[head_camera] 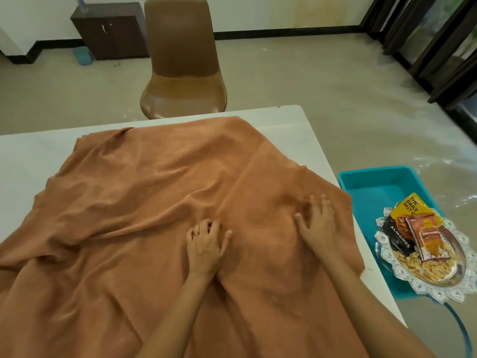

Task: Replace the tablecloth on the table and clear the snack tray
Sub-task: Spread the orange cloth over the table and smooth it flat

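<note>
Both hands rest on the rumpled brown tablecloth spread over the white table: the left hand bunches a fold, the right hand presses flat with splayed fingers, nearer the snack tray lying off to its right in the blue bin.

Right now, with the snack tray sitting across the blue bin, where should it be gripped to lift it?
Probably by the scalloped rim on its two long sides, one hand each, coming from above. The snack tray is a shallow oval lying on the blue bin beside the table, its near end past the bin's edge. Loose nuts and packets lie in it, so keep it level.
</note>
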